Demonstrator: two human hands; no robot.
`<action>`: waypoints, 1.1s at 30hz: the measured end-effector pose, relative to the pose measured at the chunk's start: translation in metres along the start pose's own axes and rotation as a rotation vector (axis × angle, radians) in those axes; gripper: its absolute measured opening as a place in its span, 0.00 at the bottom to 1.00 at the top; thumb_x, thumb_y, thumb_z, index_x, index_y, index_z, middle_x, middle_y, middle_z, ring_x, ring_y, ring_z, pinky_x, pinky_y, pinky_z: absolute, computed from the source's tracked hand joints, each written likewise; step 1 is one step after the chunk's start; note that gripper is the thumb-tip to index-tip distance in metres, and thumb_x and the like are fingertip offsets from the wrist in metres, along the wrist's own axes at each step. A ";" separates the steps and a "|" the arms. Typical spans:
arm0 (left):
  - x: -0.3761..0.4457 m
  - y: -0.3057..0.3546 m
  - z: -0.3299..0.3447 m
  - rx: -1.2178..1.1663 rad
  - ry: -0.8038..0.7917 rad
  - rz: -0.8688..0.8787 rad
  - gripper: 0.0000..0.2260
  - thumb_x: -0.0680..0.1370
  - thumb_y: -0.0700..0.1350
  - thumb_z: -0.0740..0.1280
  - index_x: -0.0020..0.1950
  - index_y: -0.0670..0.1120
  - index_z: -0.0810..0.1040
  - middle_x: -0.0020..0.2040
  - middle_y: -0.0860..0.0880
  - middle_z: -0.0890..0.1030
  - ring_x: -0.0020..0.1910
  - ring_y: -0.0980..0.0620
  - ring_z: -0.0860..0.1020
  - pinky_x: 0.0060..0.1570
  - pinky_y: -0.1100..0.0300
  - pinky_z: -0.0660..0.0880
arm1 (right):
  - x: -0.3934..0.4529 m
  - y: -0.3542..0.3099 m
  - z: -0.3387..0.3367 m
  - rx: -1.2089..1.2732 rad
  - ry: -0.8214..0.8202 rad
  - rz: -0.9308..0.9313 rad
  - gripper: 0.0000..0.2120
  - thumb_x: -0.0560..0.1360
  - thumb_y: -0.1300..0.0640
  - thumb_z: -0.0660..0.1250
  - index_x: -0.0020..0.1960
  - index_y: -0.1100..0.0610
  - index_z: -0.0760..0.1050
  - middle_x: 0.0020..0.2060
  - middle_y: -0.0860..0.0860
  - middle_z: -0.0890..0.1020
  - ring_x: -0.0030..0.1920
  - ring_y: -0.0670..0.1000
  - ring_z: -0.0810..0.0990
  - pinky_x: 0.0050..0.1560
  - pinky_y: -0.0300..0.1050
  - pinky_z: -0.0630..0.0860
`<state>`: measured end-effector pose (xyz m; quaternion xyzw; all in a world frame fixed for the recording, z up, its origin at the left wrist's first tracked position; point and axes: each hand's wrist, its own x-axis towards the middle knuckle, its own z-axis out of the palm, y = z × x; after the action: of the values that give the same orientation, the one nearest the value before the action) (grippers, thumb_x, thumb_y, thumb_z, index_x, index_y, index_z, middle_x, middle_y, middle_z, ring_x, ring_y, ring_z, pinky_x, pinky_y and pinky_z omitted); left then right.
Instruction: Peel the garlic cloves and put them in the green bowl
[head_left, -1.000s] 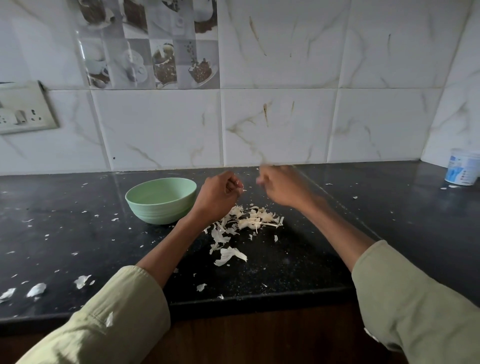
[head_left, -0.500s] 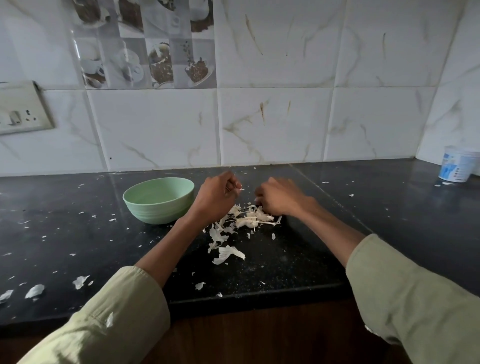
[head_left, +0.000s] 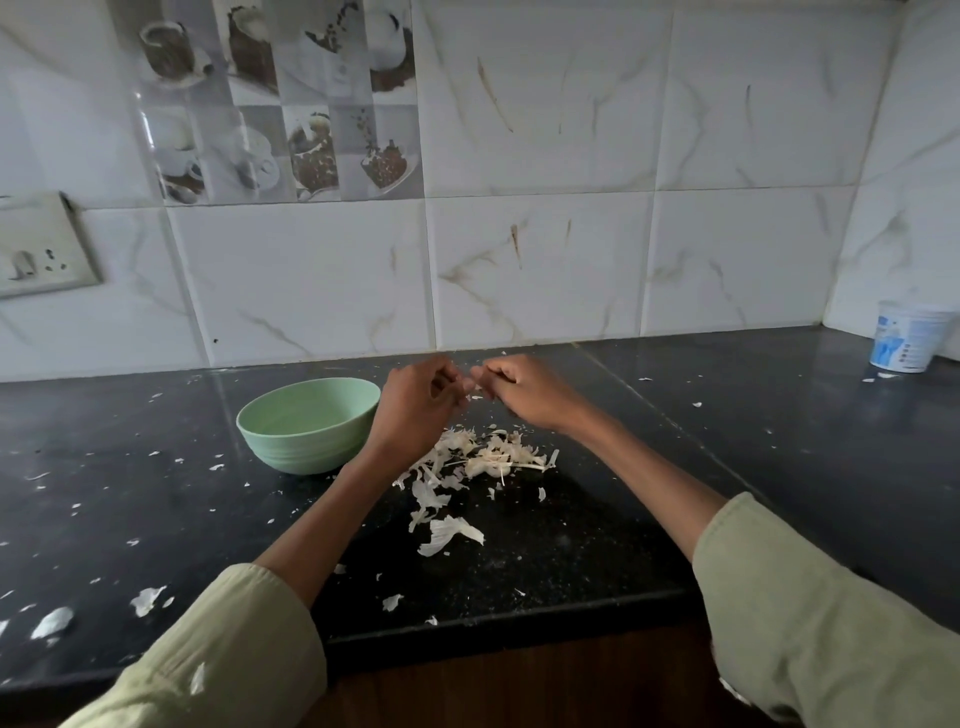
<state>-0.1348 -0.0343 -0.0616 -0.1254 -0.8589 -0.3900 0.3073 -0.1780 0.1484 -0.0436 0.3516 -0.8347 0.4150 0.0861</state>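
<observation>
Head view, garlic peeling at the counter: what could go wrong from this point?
1. The left hand and right hand meet above the black counter, not over the green bowl; a slipped clove would likely land in the peel pile and be hard to spot.
2. Whatever they pinch is too hidden to judge, so skin may remain on it.
3. Loose peel flakes lie beside the bowl and could drift in.
</observation>
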 end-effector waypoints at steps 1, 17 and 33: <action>-0.001 0.001 -0.001 -0.025 0.002 0.002 0.07 0.81 0.47 0.74 0.45 0.47 0.80 0.37 0.52 0.86 0.37 0.55 0.84 0.44 0.51 0.82 | 0.001 -0.001 0.000 0.024 0.010 0.004 0.20 0.86 0.50 0.61 0.36 0.42 0.77 0.24 0.39 0.75 0.25 0.44 0.65 0.29 0.38 0.59; -0.002 0.009 -0.004 0.112 0.097 0.094 0.07 0.80 0.44 0.73 0.43 0.51 0.78 0.33 0.54 0.81 0.34 0.53 0.80 0.38 0.47 0.79 | 0.003 -0.004 0.004 0.119 -0.070 0.084 0.24 0.86 0.43 0.56 0.39 0.55 0.77 0.31 0.56 0.73 0.30 0.53 0.70 0.31 0.44 0.67; 0.000 0.012 -0.005 0.107 0.142 0.070 0.07 0.80 0.47 0.74 0.45 0.50 0.79 0.34 0.54 0.82 0.34 0.56 0.78 0.35 0.55 0.76 | 0.006 0.002 -0.012 0.308 0.033 0.083 0.09 0.76 0.59 0.76 0.55 0.60 0.84 0.45 0.55 0.86 0.38 0.41 0.80 0.40 0.37 0.79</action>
<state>-0.1276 -0.0303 -0.0518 -0.1108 -0.8497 -0.3403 0.3872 -0.1851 0.1550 -0.0348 0.3188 -0.7735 0.5470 0.0276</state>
